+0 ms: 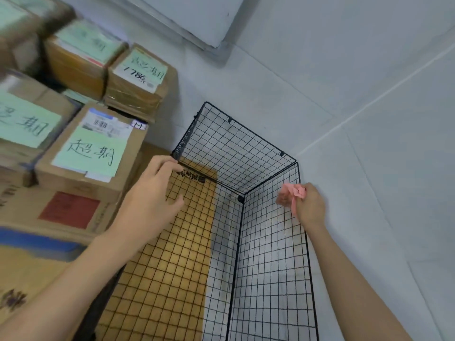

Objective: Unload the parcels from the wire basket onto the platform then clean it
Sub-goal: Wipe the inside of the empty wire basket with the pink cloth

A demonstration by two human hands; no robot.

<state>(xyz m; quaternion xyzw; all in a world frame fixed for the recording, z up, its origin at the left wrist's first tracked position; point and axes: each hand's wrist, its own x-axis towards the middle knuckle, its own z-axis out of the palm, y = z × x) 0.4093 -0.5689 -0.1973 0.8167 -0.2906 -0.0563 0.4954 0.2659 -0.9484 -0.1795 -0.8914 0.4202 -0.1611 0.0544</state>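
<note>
A black wire basket (236, 148) stands on the floor at centre, with no parcels visible inside it. My left hand (150, 195) is at the basket's left top rim, thumb and forefinger at the wire near the far left corner. My right hand (307, 205) grips a crumpled pink cloth (293, 193) against the basket's right wall, near its top edge. Cardboard parcels (91, 163) with pale green labels are stacked to the left of the basket.
Brown cardboard (172, 254) shows through the basket's left wire wall. More labelled boxes (138, 80) are piled at the back left. Pale grey floor tiles (369, 119) spread to the right and behind, and a white panel's lower edge (197, 28) shows at the top.
</note>
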